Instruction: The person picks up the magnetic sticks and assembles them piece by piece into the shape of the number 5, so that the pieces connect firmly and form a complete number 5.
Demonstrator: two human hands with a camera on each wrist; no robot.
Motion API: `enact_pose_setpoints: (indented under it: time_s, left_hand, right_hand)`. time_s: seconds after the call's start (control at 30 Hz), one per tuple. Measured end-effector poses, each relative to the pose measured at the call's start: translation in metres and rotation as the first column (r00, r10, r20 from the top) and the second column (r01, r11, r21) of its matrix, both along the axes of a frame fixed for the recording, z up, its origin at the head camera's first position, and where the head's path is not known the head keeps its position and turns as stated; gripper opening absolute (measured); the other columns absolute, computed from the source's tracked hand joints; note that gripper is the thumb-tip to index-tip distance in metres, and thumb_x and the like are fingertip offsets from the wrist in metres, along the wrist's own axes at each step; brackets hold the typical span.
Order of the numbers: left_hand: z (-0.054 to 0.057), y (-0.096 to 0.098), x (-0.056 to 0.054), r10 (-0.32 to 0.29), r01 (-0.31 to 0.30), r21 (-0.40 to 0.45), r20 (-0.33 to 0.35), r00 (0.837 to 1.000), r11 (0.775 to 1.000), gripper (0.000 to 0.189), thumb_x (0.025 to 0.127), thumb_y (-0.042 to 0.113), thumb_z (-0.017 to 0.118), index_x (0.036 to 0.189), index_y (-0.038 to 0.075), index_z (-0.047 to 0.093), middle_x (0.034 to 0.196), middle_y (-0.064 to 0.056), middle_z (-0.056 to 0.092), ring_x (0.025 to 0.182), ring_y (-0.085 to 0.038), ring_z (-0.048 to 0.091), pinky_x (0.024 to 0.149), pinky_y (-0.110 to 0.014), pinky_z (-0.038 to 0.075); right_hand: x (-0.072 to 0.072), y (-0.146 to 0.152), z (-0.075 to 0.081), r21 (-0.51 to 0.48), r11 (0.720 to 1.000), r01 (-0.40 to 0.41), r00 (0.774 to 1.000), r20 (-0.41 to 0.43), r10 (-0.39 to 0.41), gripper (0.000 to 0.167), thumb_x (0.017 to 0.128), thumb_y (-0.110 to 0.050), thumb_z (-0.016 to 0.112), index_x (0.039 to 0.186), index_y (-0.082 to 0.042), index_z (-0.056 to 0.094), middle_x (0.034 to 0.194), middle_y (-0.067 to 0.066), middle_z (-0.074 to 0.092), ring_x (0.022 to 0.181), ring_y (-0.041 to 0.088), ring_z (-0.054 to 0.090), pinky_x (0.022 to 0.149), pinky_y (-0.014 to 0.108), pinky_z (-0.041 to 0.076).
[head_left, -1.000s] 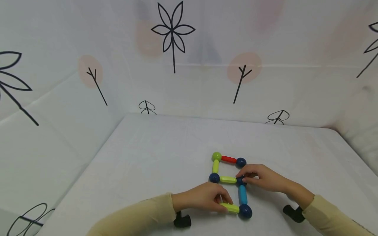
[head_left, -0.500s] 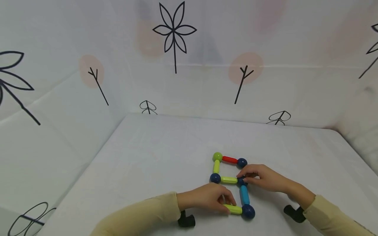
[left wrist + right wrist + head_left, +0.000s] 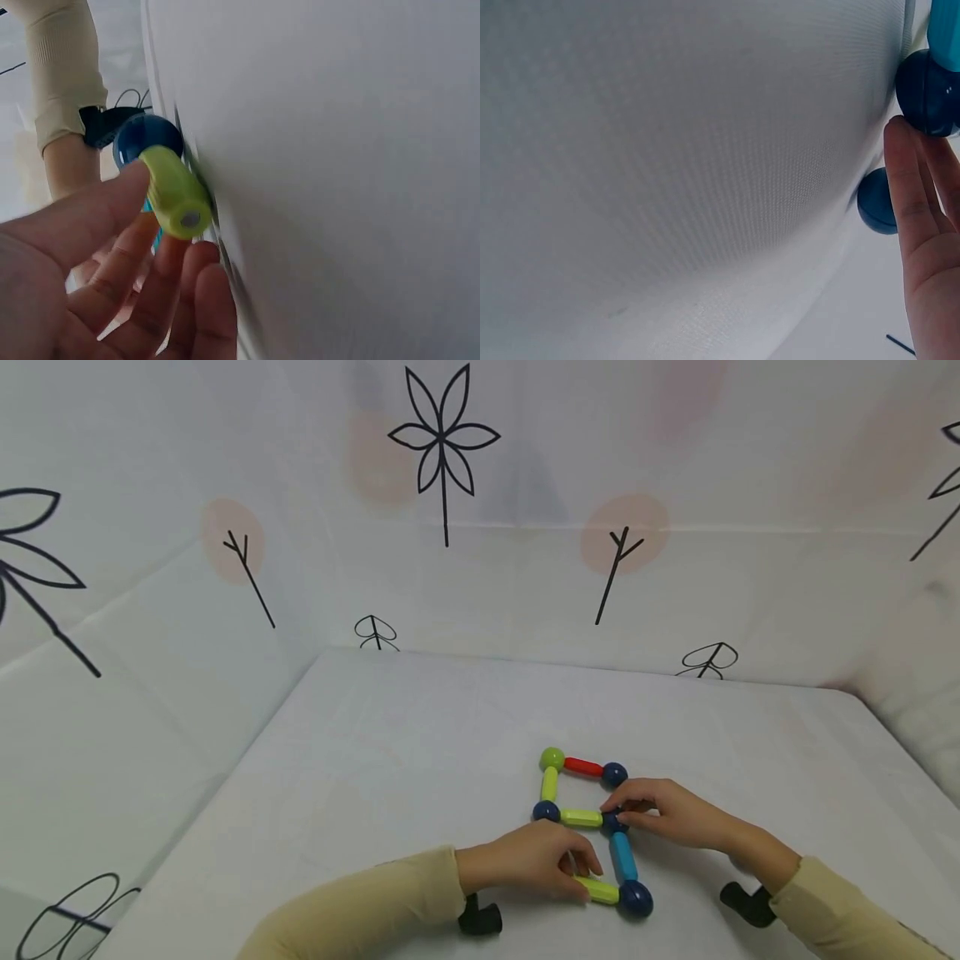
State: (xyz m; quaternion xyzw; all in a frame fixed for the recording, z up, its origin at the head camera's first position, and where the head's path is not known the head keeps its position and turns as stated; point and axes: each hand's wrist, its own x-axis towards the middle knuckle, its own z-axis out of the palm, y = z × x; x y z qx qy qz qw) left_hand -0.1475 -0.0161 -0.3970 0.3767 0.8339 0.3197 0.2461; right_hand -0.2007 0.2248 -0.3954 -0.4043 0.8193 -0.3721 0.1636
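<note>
Joined magnetic rods and balls lie on the white-covered table. My left hand pinches the near yellow-green rod between thumb and fingers; its bare metal end faces the left wrist camera. That rod meets a dark blue ball, from which a light blue rod runs back to the middle dark blue ball. My right hand holds this middle ball with thumb and fingertips. Another yellow-green rod links it to a dark blue ball on the left.
Farther back, an upright yellow-green rod, a green ball, a red rod and a dark blue ball continue the figure. Black wrist camera mounts hang under both forearms. A patterned white cloth rises behind the table.
My left hand has shifted slightly right with the near yellow-green rod and its ball, swinging the light blue rod's near end right. My right hand stays on the middle ball.
</note>
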Motion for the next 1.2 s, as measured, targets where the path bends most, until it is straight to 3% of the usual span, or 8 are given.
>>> enact_pose_setpoints:
  time_s: [0.23, 0.37, 0.5, 0.67, 0.83, 1.03, 1.2]
  left_hand:
    - [0.009, -0.013, -0.012, 0.078, -0.079, 0.088, 0.019, 0.997, 0.993, 0.021, 0.086, 0.016, 0.068, 0.106, 0.01, 0.067, 0.086, 0.011, 0.063, 0.072, 0.004, 0.054, 0.064, -0.013, 0.046]
    - [0.014, -0.022, -0.022, 0.147, -0.142, 0.149, -0.025, 0.989, 0.979, 0.019, 0.086, 0.016, 0.069, 0.103, 0.01, 0.067, 0.08, 0.012, 0.06, 0.07, 0.002, 0.053, 0.064, -0.015, 0.047]
    - [0.015, -0.031, -0.036, 0.198, -0.181, 0.199, -0.067, 0.978, 0.963, 0.019, 0.086, 0.016, 0.069, 0.104, 0.009, 0.067, 0.084, 0.012, 0.06, 0.075, 0.001, 0.055, 0.068, -0.015, 0.047]
    - [0.011, -0.043, -0.057, 0.192, -0.164, 0.236, -0.101, 0.976, 0.958, 0.021, 0.087, 0.014, 0.067, 0.107, 0.007, 0.066, 0.096, 0.006, 0.063, 0.085, -0.002, 0.056, 0.076, -0.016, 0.047]
    - [0.007, -0.048, -0.076, 0.208, -0.176, 0.217, -0.135, 0.969, 0.96, 0.023, 0.086, 0.012, 0.068, 0.108, 0.009, 0.064, 0.105, 0.003, 0.062, 0.095, -0.009, 0.057, 0.081, -0.017, 0.046]
    - [0.006, -0.047, -0.095, 0.237, -0.208, 0.208, -0.127, 0.963, 0.956, 0.028, 0.085, 0.008, 0.068, 0.112, 0.011, 0.063, 0.111, 0.004, 0.058, 0.105, -0.017, 0.054, 0.086, -0.02, 0.045]
    - [0.003, -0.044, -0.108, 0.221, -0.202, 0.166, -0.104, 0.97, 0.965, 0.031, 0.085, 0.009, 0.068, 0.115, 0.013, 0.062, 0.118, 0.005, 0.057, 0.113, -0.012, 0.048, 0.091, -0.021, 0.041]
  right_hand:
    - [0.0, 0.001, -0.001, -0.005, 1.0, -0.008, 1.0, -0.02, 0.008, 0.02, 0.09, -0.007, 0.061, 0.109, -0.007, 0.064, 0.104, 0.003, 0.064, 0.092, 0.011, 0.059, 0.077, 0.023, 0.05]
    - [-0.001, 0.0, -0.001, 0.004, 1.0, 0.0, 1.0, -0.003, 0.0, 0.02, 0.09, -0.009, 0.061, 0.109, -0.007, 0.064, 0.104, 0.002, 0.063, 0.092, 0.013, 0.059, 0.078, 0.022, 0.05]
    - [0.0, 0.0, 0.0, 0.011, 1.0, 0.002, 1.0, 0.0, -0.002, 0.019, 0.091, -0.01, 0.061, 0.109, -0.007, 0.064, 0.104, 0.002, 0.063, 0.091, 0.012, 0.058, 0.078, 0.023, 0.05]
    - [0.0, 0.0, -0.001, -0.001, 1.0, -0.011, 1.0, -0.009, 0.011, 0.019, 0.091, -0.008, 0.06, 0.11, -0.006, 0.064, 0.104, 0.003, 0.063, 0.092, 0.009, 0.058, 0.077, 0.023, 0.05]
    - [0.0, 0.0, 0.0, 0.013, 1.0, 0.001, 1.0, 0.012, -0.001, 0.02, 0.091, -0.01, 0.06, 0.11, -0.007, 0.064, 0.105, 0.002, 0.063, 0.092, 0.012, 0.058, 0.078, 0.023, 0.05]
    - [0.001, 0.0, 0.002, 0.009, 1.0, -0.002, 1.0, 0.014, 0.002, 0.02, 0.091, -0.011, 0.06, 0.11, -0.006, 0.064, 0.105, 0.002, 0.063, 0.092, 0.011, 0.058, 0.079, 0.023, 0.05]
    - [0.001, 0.0, 0.001, 0.009, 1.0, 0.001, 1.0, 0.012, -0.001, 0.02, 0.092, -0.013, 0.059, 0.11, -0.007, 0.064, 0.106, 0.001, 0.063, 0.093, 0.01, 0.058, 0.079, 0.023, 0.049]
